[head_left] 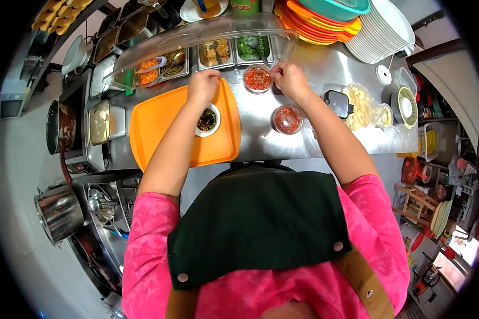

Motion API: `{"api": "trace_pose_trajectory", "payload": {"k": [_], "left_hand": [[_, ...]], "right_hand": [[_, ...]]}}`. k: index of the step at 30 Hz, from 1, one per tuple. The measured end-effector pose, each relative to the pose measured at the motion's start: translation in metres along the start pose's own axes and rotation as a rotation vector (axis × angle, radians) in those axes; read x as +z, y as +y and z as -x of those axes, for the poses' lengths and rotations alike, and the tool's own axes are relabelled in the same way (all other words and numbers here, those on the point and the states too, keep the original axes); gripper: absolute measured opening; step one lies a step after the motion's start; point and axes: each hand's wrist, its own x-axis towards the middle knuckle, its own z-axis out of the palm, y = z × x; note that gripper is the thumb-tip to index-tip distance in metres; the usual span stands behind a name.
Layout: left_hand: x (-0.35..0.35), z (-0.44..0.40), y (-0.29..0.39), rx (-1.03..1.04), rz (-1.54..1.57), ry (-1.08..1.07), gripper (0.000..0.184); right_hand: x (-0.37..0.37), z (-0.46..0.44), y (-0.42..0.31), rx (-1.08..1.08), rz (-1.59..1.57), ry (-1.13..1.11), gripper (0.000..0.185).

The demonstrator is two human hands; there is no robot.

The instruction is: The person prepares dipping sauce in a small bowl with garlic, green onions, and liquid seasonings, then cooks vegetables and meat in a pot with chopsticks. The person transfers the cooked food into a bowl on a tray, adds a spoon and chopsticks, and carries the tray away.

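Observation:
My left hand point(203, 86) hovers above the far edge of an orange tray point(154, 119), its fingers curled in a pinch; anything between them is hidden. On the tray stands a small white bowl point(215, 126) of dark sauce with green bits. My right hand point(290, 80) is closed beside a clear bowl of chopped red chili point(257, 80), near the right end of a clear curved cover point(197, 41). What it grips, if anything, I cannot make out. Closer to me sits a second clear tub of red sauce point(288, 119), which looks lidded.
Behind the hands, metal pans hold shredded carrot point(149, 72), diced food point(215, 52) and chopped greens point(250, 49). Stacked orange plates point(308, 26) and white plates point(380, 32) stand at the back right. A bag of pale pieces point(359, 106) lies right; a pot point(61, 127) stands left.

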Motion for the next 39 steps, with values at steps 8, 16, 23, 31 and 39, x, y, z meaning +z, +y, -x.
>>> {"api": "trace_pose_trajectory", "payload": {"k": [8, 16, 23, 31, 39], "left_hand": [[0.038, -0.006, 0.033, 0.342, -0.533, -0.179, 0.028], [0.047, -0.008, 0.030, 0.353, -0.641, -0.210, 0.014], [0.050, -0.004, 0.027, 0.420, -0.482, -0.022, 0.015], [0.038, 0.000, 0.038, 0.499, -0.351, 0.078, 0.009], [0.009, 0.013, 0.057, 0.398, -0.385, 0.069, 0.015]], "right_hand": [[0.001, 0.011, -0.023, -0.494, 0.090, 0.148, 0.010], [-0.014, 0.020, -0.012, -0.524, 0.177, 0.101, 0.011], [-0.012, 0.024, 0.000, -0.409, 0.042, 0.154, 0.010], [-0.010, 0.025, 0.004, -0.061, -0.119, -0.053, 0.017], [-0.034, 0.038, 0.012, -0.121, -0.001, 0.134, 0.026]]}}
